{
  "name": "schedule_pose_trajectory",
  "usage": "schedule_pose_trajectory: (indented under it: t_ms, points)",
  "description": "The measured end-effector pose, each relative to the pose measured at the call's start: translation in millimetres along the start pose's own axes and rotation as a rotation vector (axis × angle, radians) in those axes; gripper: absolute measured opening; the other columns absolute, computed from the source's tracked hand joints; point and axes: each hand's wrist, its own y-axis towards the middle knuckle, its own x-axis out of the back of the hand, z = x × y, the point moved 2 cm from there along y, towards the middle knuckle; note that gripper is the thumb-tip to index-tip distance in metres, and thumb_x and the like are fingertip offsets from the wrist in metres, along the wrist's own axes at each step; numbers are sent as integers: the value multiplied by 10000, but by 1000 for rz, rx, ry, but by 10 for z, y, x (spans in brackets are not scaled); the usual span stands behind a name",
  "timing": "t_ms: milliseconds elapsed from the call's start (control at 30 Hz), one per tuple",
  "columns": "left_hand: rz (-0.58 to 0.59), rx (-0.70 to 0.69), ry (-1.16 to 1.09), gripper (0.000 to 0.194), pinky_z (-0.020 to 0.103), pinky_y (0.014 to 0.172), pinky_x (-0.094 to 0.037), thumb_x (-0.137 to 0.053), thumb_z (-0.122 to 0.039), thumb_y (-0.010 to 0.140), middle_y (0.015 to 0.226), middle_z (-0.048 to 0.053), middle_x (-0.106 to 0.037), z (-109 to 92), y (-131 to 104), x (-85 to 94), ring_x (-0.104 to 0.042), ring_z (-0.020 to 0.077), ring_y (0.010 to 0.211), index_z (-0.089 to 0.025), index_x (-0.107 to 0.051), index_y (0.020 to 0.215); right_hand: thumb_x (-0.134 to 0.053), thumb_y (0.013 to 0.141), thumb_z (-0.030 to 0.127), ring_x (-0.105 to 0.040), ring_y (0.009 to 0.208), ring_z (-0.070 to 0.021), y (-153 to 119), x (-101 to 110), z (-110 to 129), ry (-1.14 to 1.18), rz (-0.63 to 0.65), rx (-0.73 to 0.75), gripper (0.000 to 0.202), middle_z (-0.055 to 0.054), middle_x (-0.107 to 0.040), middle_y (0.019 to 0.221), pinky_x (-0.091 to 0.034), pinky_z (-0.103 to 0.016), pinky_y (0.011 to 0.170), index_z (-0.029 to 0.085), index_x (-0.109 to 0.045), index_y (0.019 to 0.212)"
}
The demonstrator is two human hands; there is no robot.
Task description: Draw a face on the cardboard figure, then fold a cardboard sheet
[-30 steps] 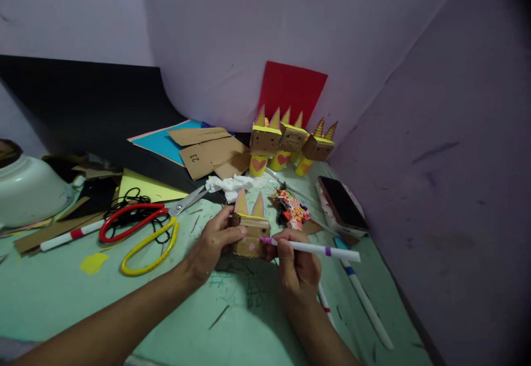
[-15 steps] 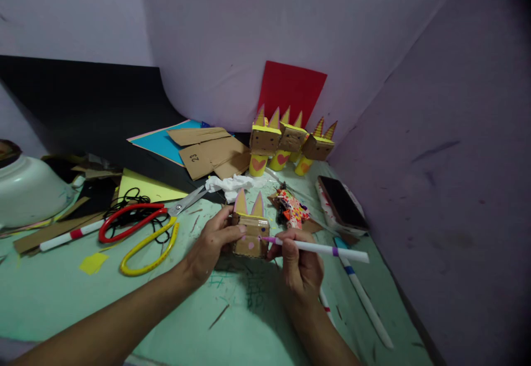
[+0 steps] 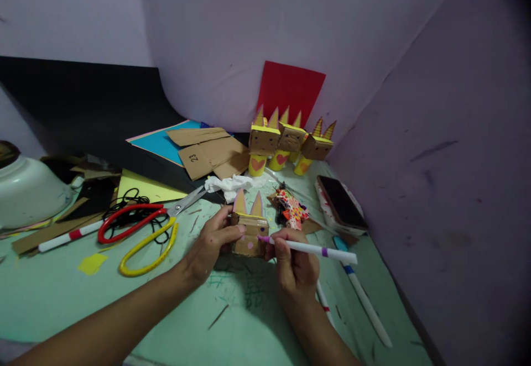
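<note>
My left hand (image 3: 213, 244) grips a small cardboard box head (image 3: 254, 233) by its left side, thumb across the front. The head has two pointed ears edged in purple, a yellow strip on top, a dark eye dot and a pink spot. Between the fingers of my right hand (image 3: 296, 261) is a white purple marker (image 3: 313, 249), its purple tip at the right part of the box's front. Whether the tip touches the cardboard I cannot tell. The fingertips of my right hand are close to the box's right edge.
Scissors (image 3: 141, 228) with red and yellow handles lie at left over black cord. Finished-looking cardboard figures (image 3: 264, 144) stand at the back before a red sheet (image 3: 290, 90). A phone (image 3: 341, 200) lies at right, near a blue-banded marker (image 3: 367, 299). Cardboard pieces (image 3: 211, 153) and white tissue (image 3: 232, 186) lie behind.
My right hand has shifted slightly left, and the marker's back end has swung a little left and down. The box stays in my left hand, almost unmoved.
</note>
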Motion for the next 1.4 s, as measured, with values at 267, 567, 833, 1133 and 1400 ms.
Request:
schedule_pose_trajectory:
  t_ms: [267,567,833,1133,1400]
  points:
    - [6,-9,-2,521,339,736,-504,-670,-301,712,1033,84,-691,-7,18,-4,-653,280,924,-166,-530,1195,-465,944,218,-543,528,-122,-15,-3,-9,66,-34,-26,116,20,-562,643,-422,-244,491,209,-560,878]
    - [-7,2,-13,522,342,720,-518,-677,-311,691,1034,85,-690,-16,5,-17,-658,278,902,-173,-545,1177,-440,955,247,-551,539,-124,-3,4,13,57,-49,-86,201,23,-550,624,-431,-249,514,204,-550,792]
    - [5,-4,-9,502,348,740,-517,-683,-302,698,1014,81,-686,-11,2,-7,-654,269,897,-169,-543,1162,-458,945,220,-544,523,-117,-22,3,4,63,-34,-79,152,32,-551,627,-435,-237,500,212,-554,826]
    - [-11,2,-6,500,327,709,-520,-697,-307,669,1009,76,-696,-11,4,-9,-659,272,895,-173,-560,1132,-466,939,236,-552,532,-123,-14,9,-2,30,-17,-87,162,18,-565,629,-442,-244,500,199,-567,819]
    - [7,11,-7,485,346,748,-520,-676,-309,718,1055,78,-689,-37,-11,-15,-656,275,930,-182,-534,1164,-456,959,305,-544,519,-116,-3,16,-10,85,-111,-131,206,30,-552,614,-424,-240,497,201,-554,810]
